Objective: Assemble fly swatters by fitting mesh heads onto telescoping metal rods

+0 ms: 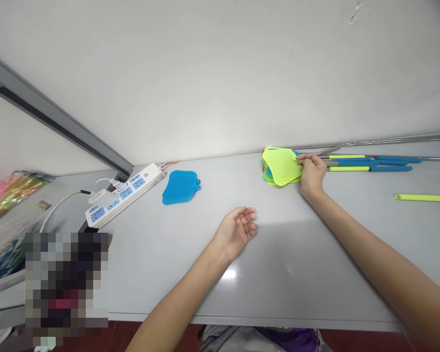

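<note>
My right hand (311, 172) reaches to the far side of the grey table (286, 264) and pinches the edge of the top yellow-green mesh swatter head (281, 165), which lies on a small stack of coloured heads by the wall. My left hand (237, 230) rests on the table in the middle, palm up, fingers loosely curled, holding nothing. A single blue mesh swatter head (180, 187) lies flat to the left of it, apart from both hands.
A white power strip (124, 194) with blue sockets and a plugged cable lies at the back left. Several blue and yellow-green handles (370, 163) lie along the wall at right; one yellow-green handle (424, 198) lies alone. Colourful packets (11, 191) sit far left.
</note>
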{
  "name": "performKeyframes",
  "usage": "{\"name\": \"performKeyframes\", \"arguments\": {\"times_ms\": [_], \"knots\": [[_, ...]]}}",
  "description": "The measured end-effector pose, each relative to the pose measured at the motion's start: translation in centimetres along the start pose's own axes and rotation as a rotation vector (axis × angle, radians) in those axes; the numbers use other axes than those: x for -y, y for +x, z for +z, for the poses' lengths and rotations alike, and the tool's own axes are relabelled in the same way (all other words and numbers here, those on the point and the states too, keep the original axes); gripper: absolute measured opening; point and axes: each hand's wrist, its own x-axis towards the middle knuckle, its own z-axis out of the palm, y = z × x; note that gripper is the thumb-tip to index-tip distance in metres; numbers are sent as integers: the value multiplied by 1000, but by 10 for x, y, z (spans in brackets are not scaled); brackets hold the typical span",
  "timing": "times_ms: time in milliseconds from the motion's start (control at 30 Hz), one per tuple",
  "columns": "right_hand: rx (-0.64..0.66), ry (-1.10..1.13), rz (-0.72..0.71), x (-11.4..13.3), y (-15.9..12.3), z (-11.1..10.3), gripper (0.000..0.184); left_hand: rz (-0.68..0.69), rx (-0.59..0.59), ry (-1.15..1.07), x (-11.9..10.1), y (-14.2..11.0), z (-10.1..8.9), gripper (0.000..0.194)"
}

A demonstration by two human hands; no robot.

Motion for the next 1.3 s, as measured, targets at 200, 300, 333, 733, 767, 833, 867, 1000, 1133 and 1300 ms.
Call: {"name": "performKeyframes", "arguments": {"times_ms": [200,300,333,733,767,833,867,1000,1133,1300], "knots": [[-5,1,14,2,0,0,24,2,3,-4,0,0,0,12],[-5,11,21,2,1,0,24,2,7,-3,0,0,0,12],[-4,17,21,1,1,0,24,4,8,-3,0,0,0,12],[-2,20,3,-1,1,0,24,5,-1,-1,1,-1,1,12],[-3,15,6,-1,1,0,24,3,-1,-2,1,0,1,12],[-4,6,9,0,1,0,24,0,0,-3,0,0,1,12],[-3,1,8,0,1,0,24,0,0,-4,0,0,1,12],[1,-17,11,1,1,0,24,4,0,-7,0,-1,2,12],[4,-32,10,1,1,0,24,3,0,3,0,-1,3,12],[7,-17,4,1,1,0,24,2,-8,1,0,-1,3,11]]}}
